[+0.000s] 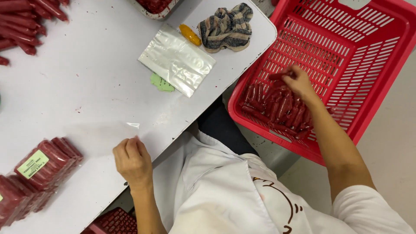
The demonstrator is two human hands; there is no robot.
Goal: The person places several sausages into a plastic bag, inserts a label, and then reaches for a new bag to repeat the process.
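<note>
Right hand: your right hand (298, 81) is down inside the red basket (372, 65), fingers curled around one red sausage (277, 76) at the top of the sausage pile (277, 108).
Left hand: your left hand (132, 159) rests on the white table (65, 99), fingertips pinching the near edge of a clear empty bag (97, 136) that lies flat.
Location of the sausage: it sits in the basket, off the table's right edge, well apart from the clear empty bag.
Direction: from the sausage, the bag lies to your left and slightly nearer your body; the table corner stands between them.
Long axis: the gripped sausage lies roughly crosswise to you; those in the pile mostly run away from you, tilted.
Nearer hand: the right hand has the sausage; the left is the only hand at the bag.
Bag opening: you cannot tell from this view which edge is open.
Surroundings: sealed packs (43, 167) lie left of your left hand; a second flat pouch (175, 58), a striped cloth (227, 27) and loose sausages (26, 21) lie farther up the table.
</note>
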